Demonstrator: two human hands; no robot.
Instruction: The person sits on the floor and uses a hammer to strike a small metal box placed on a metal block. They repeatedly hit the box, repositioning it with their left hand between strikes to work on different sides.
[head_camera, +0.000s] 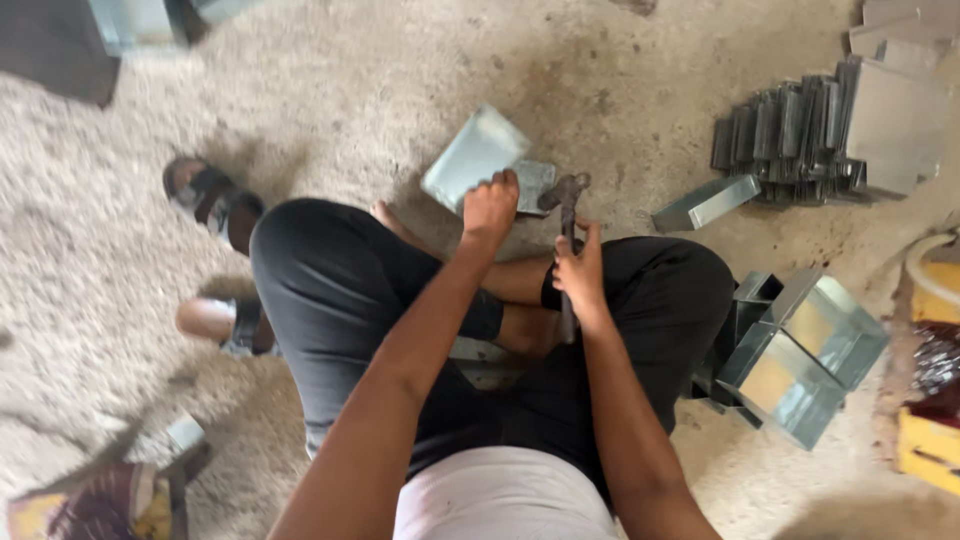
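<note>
Far left, upper corner: a dark block-shaped object (55, 50) is being cut off by the frame edge; its kind is not readable. Lower left corner: a crumpled patterned cloth (95, 505) is lying on the rough grey concrete floor (340, 90), partly out of view.

Left of centre: two dark open sandals (212, 200) are lying on the floor beside the seated person's black-trousered knee; the lower sandal is blurring into the leg.

Centre: the left hand (489, 207) is pressing down on a pale, flat, folded sheet-metal piece (472, 157) that is resting on the floor just ahead of the crossed legs. Its fingers are curling together over the near edge of the sheet, covering that edge.

Just right of it: the right hand (580, 270) is gripping a dark, rusty metal hammer (567, 195), fingers clamped around the handle; the head is hovering at the sheet's right edge, contact not discernible, and the handle's lower end is disappearing against the trousers.

Right: shiny open rectangular sheet-metal boxes (805, 350) are lying clustered beside the right knee. Upper right: a row of grey folded metal pieces (790, 130) is standing stacked on edge. Far right edge: a yellow container (935, 440) is being cropped.
</note>
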